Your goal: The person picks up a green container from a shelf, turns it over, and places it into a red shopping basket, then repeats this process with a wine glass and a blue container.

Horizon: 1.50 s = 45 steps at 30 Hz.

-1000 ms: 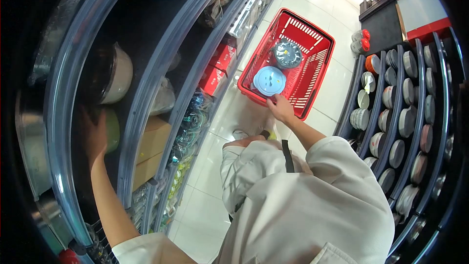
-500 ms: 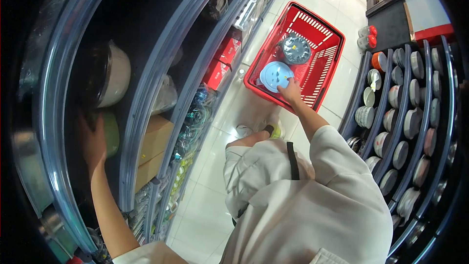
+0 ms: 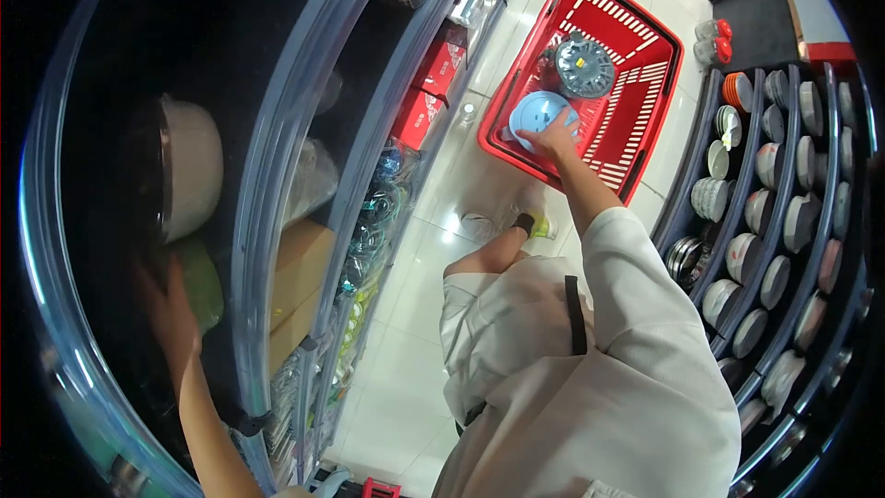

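My right hand [image 3: 555,136] is over the red shopping basket [image 3: 487,134], its fingers spread against a light-blue round plastic piece [image 3: 535,111] with a few dark spots or holes. Beside that piece, inside the basket, lies a dark round ribbed item [image 3: 584,68] with a small yellow label. On the left, my left hand [image 3: 173,309] reaches into a dark shelf. Its thumb and fingers look apart, touching or close to a green bowl [image 3: 198,284]; shadow hides the fingertips. Next to the green bowl stands a larger cream-coloured bowl [image 3: 192,169] with a dark rim.
Shelf edges [image 3: 263,184] curve along the left, with cardboard boxes [image 3: 300,267], red boxes [image 3: 433,83] and glassware [image 3: 371,217] on lower levels. Racks of plates and bowls [image 3: 728,300] line the right. Red-lidded jars [image 3: 713,41] stand at the far end of the tiled aisle [image 3: 406,314].
The view has shifted a little. My right hand's fingers have spread on the light-blue piece. My left hand has slid slightly back along the green bowl, which stays in place.
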Each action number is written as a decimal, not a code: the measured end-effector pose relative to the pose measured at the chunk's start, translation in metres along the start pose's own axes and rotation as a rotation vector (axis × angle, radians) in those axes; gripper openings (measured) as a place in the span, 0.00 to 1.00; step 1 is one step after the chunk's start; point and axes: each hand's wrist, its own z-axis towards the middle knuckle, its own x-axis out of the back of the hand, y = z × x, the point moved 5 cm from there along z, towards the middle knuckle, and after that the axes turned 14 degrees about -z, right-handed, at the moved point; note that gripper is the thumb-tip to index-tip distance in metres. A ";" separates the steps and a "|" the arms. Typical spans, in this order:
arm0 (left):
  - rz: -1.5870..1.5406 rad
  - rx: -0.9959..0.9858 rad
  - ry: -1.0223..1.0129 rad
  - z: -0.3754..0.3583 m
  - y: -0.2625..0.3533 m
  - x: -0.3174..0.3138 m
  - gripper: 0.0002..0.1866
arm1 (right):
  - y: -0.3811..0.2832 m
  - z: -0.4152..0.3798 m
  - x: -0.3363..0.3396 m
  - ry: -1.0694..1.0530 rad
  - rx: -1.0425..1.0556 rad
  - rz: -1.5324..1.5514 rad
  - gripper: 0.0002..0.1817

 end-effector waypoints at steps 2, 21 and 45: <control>-0.036 0.000 -0.019 -0.003 0.009 0.001 0.37 | -0.004 0.000 0.003 0.016 -0.083 0.006 0.78; -0.058 0.126 -0.001 -0.012 0.010 0.006 0.40 | -0.022 0.027 -0.016 -0.028 -0.218 -0.054 0.78; -0.040 0.094 0.010 -0.011 0.016 0.006 0.41 | -0.018 0.006 -0.004 0.044 -0.059 -0.202 0.73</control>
